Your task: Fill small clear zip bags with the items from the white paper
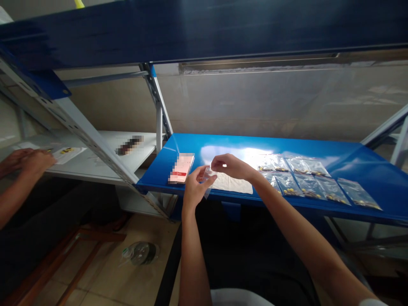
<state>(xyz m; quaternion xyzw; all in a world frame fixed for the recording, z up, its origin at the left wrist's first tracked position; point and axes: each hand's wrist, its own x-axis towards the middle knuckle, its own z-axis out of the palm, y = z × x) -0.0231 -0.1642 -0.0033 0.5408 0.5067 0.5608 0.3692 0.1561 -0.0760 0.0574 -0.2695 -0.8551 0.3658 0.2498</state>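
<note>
Over the front of the blue shelf, my left hand (195, 187) pinches a small clear plastic bag (208, 191) between thumb and fingers. My right hand (232, 165) is curled over from the right, its thumb and fingertips closed at the bag's upper edge. Whether anything small is inside the bag cannot be made out. Below my right hand lies a whitish cloth or paper sheet (234, 183) on the shelf. To the right, several clear zip bags (315, 187) with small yellow and dark pieces lie in two rows.
A pinkish phone-like item (183, 168), partly blurred, lies left on the blue shelf (338, 155). Another person's hands (35, 163) work at the white shelf (108, 165). A metal post (95, 136) and a blue beam (204, 32) frame the space. A plastic bottle (140, 253) is on the floor.
</note>
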